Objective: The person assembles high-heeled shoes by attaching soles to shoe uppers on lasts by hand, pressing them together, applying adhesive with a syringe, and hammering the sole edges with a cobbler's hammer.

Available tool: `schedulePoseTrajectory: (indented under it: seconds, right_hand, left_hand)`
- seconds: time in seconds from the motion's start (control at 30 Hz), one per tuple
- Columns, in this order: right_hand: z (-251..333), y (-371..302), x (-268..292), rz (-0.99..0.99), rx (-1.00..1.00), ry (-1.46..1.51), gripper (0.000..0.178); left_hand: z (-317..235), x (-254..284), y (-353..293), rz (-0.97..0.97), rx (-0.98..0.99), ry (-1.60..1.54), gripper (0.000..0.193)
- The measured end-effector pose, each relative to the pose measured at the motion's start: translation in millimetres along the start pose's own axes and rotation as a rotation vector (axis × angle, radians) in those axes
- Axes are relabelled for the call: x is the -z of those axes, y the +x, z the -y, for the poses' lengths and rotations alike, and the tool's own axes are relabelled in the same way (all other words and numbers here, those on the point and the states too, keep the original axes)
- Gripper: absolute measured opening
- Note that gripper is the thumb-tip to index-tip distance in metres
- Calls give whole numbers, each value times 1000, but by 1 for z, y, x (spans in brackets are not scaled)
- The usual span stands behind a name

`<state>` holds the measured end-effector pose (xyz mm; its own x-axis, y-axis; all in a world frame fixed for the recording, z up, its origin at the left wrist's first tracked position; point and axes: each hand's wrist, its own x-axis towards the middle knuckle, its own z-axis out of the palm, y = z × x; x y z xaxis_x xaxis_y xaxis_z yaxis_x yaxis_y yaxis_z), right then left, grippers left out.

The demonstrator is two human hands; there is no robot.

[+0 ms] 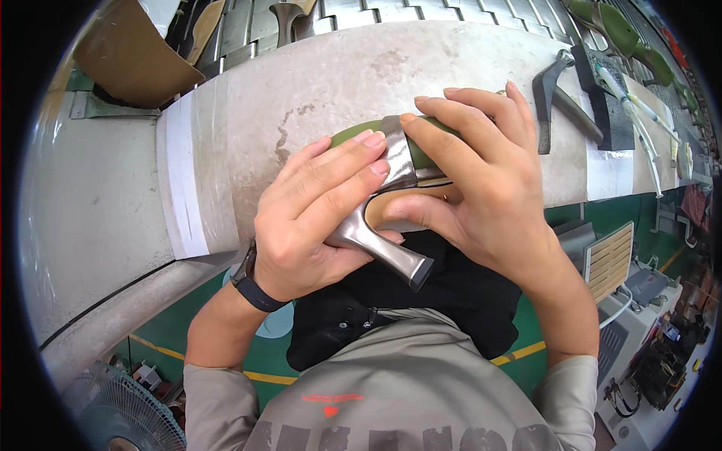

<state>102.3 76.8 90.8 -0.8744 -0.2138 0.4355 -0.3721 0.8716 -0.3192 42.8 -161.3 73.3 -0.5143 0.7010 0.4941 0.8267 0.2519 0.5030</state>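
A high-heeled shoe lies on its side between my hands, over the near edge of the pale worktop. Its upper is green, with a glossy grey metallic band across it. The metallic heel points toward me and ends in a dark tip; part of the tan sole shows beside it. My left hand is closed around the heel end, fingers flat along the band. My right hand grips the green front part, thumb on the sole and index fingertip at the band's edge. Much of the upper is hidden under my fingers.
Right of my hands on the worktop lie a hammer-headed tool, a dark block and slim white brush-like sticks. A slatted metal conveyor runs behind, with green shoes at right. A fan stands lower left.
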Motion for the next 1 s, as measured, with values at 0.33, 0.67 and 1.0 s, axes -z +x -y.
schedulePoseTrajectory:
  seconds: [0.33, 0.67, 1.0]
  right_hand:
    - [-10, 31, 17, 175, -6, 100, 57]
    - [-43, -3, -11, -46, 177, -68, 76]
    - [-18, 17, 24, 190, 7, 0, 72]
  left_hand:
    - [-11, -24, -16, -84, -3, 118, 69]
    - [-11, -16, 1, 149, 57, 119, 93]
    - [-6, -27, -4, 129, 9, 176, 89]
